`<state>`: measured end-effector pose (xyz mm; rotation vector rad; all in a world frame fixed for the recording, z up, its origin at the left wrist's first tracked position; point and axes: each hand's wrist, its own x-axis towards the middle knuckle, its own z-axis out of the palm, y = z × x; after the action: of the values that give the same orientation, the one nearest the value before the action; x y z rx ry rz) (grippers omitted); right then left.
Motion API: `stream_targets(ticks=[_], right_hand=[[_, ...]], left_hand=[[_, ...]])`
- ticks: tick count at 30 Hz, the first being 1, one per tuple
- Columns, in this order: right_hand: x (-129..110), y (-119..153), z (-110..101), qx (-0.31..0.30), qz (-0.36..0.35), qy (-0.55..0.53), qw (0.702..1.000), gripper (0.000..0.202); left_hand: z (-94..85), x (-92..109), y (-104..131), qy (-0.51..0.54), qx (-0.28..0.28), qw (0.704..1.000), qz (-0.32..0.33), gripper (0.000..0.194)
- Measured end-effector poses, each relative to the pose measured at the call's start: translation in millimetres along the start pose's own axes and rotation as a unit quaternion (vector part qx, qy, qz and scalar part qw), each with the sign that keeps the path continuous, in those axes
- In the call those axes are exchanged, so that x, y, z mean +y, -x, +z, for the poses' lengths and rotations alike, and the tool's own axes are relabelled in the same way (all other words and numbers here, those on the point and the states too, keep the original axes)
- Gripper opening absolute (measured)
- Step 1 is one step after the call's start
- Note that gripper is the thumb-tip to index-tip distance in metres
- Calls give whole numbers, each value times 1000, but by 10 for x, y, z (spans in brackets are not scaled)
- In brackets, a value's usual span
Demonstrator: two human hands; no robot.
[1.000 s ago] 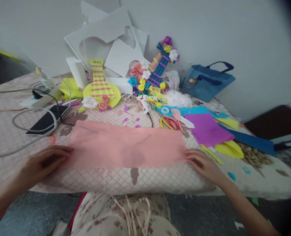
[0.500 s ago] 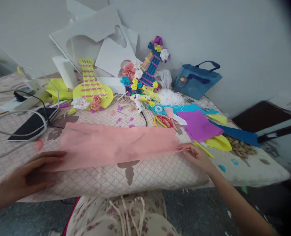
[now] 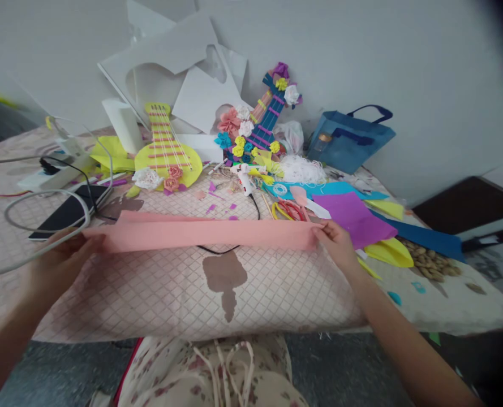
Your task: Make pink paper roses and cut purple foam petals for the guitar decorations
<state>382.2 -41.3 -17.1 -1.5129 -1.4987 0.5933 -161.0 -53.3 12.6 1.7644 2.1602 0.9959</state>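
Observation:
A long pink paper sheet [image 3: 209, 234] stretches between my two hands above the table's front half, folded over lengthwise into a narrower band. My left hand [image 3: 67, 254] pinches its left end, partly behind a pale cable. At the right end, my right hand [image 3: 336, 240] grips the corner between thumb and fingers. Just beyond the paper lie a white glue gun [image 3: 243, 180], scissors with red and yellow handles [image 3: 289, 211] and small purple scraps [image 3: 233, 207].
A yellow paper guitar [image 3: 166, 155] and a blue flowered one [image 3: 265, 124] lean at the back. Purple paper [image 3: 353, 217], a blue bag [image 3: 351, 138] and peanuts [image 3: 431, 263] are to the right. A black tablet [image 3: 73, 212], power strip [image 3: 51, 172] and looping cable [image 3: 11, 212] occupy the left.
The pink sheet's near edge has been lifted and folded away from me, narrowing it. My left hand has closed on its end and moved forward; my right hand has shifted slightly forward too.

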Motion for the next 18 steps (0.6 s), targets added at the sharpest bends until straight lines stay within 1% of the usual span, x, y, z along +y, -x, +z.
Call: stream_targets(ticks=[3, 5, 7, 9, 11, 13, 14, 16, 18], right_hand=[[51, -76, 89, -10, 1, 18, 1000, 21], [80, -81, 121, -19, 2, 35, 999, 21], [95, -57, 128, -19, 0, 54, 998, 21], [90, -13, 116, -17, -1, 75, 997, 24], [62, 45, 100, -22, -1, 97, 995, 26], [20, 110, 91, -34, -4, 120, 992, 29], [-4, 144, 91, -40, -6, 130, 991, 30], [-47, 205, 100, -42, -11, 156, 987, 33], [-80, 254, 115, -34, -19, 183, 982, 35]], left_hand=[[82, -33, -94, 37, -2, 998, -51, 20], [119, -88, -134, 45, 1, 997, -66, 24], [135, -131, -148, 31, 2, 998, -56, 28], [132, -164, -143, 0, 10, 999, -35, 28], [119, -196, -127, -25, 14, 999, -15, 33], [99, -218, -100, -35, 4, 999, -8, 35], [85, -218, -81, -35, -5, 999, -12, 34], [50, -187, -33, -28, -28, 998, -39, 32], [11, -128, 20, -18, -48, 996, -69, 43]])
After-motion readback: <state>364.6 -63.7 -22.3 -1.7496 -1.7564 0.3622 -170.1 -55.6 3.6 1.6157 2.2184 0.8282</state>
